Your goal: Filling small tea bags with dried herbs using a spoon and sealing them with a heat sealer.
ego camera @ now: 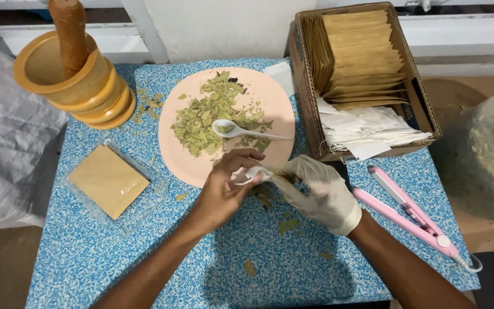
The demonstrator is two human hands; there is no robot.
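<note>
Covering most of the frame, a blue speckled table [115,257] bears a pink plate [270,97] of crushed dried leaves [207,117] with a white spoon [241,131] at centre. A cardboard box [307,97] of paper envelopes sits upper right, a wooden mortar [75,80] upper left, a pink sealer [407,212] lower right. Just below the plate, the bare left hand [221,191] and gloved right hand [318,191] meet, fingertips pinched on a small white sachet [257,173] between them, lying roughly crosswise, equally near both. Nothing stands between sachet and plate.
</note>
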